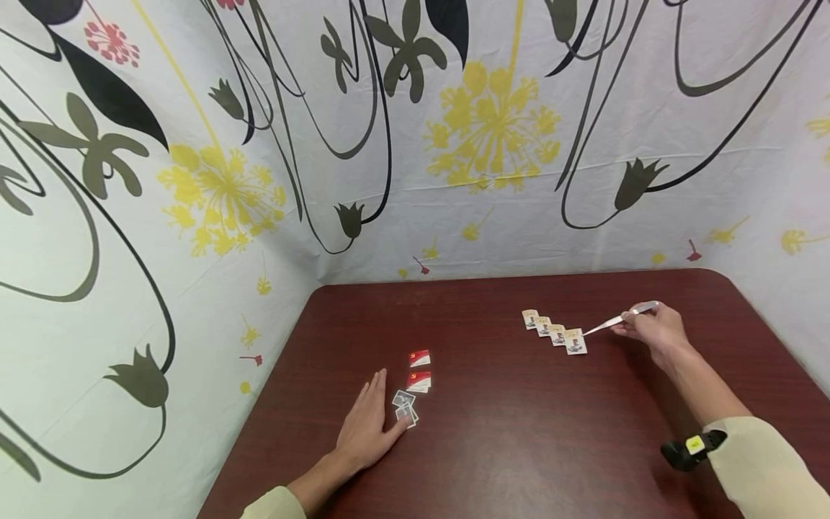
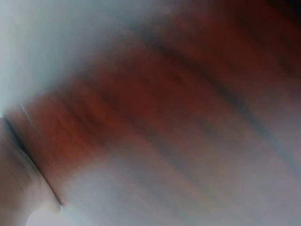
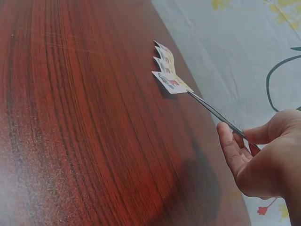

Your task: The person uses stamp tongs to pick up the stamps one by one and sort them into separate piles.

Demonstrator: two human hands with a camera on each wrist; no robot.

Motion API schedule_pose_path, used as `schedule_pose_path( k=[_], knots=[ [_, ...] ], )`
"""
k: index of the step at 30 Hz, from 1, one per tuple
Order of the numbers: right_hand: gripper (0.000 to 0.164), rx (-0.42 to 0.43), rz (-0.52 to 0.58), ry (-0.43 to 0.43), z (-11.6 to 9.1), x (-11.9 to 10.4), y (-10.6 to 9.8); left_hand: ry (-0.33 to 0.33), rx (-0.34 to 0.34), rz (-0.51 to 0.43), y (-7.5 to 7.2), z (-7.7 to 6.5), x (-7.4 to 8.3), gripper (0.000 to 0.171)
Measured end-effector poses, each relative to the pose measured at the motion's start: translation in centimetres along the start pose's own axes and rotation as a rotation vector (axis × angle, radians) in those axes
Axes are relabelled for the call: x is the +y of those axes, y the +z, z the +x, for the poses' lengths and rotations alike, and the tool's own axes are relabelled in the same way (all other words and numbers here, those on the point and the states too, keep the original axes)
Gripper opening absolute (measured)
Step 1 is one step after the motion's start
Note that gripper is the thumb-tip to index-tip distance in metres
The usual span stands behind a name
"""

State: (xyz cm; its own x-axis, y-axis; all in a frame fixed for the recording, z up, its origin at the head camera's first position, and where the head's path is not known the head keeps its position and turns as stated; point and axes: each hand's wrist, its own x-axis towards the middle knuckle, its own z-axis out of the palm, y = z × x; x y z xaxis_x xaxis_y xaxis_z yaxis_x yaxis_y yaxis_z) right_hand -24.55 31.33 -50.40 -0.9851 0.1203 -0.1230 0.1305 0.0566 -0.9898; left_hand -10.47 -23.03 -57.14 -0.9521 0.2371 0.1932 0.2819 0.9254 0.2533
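My right hand (image 1: 655,333) pinches a pair of metal tweezers (image 3: 216,111) between thumb and fingers. The tweezer tips meet the corner of the front stamp (image 3: 171,84), which shows a small picture on cream paper. In the right wrist view a dark shadow lies under that stamp. Behind it, several similar stamps (image 1: 543,326) run in a stepped diagonal row, edges overlapping. On the left, my left hand (image 1: 366,425) rests on the table with fingers extended. Its thumb lies at the lower of the overlapping grey stamps (image 1: 403,398).
Red-and-white stamps (image 1: 419,380) lie just beyond the grey ones, with another red-and-white piece (image 1: 419,357) farther back. The dark red wooden table (image 1: 493,432) has rounded far corners. A white floral cloth (image 1: 402,209) hangs along its back and left. The left wrist view is mostly blurred.
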Motion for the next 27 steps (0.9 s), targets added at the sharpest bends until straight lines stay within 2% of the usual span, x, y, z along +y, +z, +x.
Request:
schedule_pose_path(
  k=[5, 10, 22, 27],
  knots=[
    [0.011, 0.003, -0.053, -0.009, 0.2, 0.0, 0.0, 0.002, 0.006, -0.004, -0.1, 0.0, 0.1, 0.104],
    [0.011, -0.004, -0.054, 0.005, 0.2, 0.2, -0.1, 0.001, 0.006, -0.006, -0.2, 0.0, 0.1, 0.104],
    [0.009, -0.003, 0.084, 0.002, -0.4, 0.6, -0.3, -0.003, 0.005, -0.006, -0.1, -0.2, 0.1, 0.104],
    [0.011, 0.028, 0.201, 0.001, -1.0, 0.4, -0.2, -0.02, -0.006, -0.025, -0.2, -0.1, 0.1, 0.105]
  ],
)
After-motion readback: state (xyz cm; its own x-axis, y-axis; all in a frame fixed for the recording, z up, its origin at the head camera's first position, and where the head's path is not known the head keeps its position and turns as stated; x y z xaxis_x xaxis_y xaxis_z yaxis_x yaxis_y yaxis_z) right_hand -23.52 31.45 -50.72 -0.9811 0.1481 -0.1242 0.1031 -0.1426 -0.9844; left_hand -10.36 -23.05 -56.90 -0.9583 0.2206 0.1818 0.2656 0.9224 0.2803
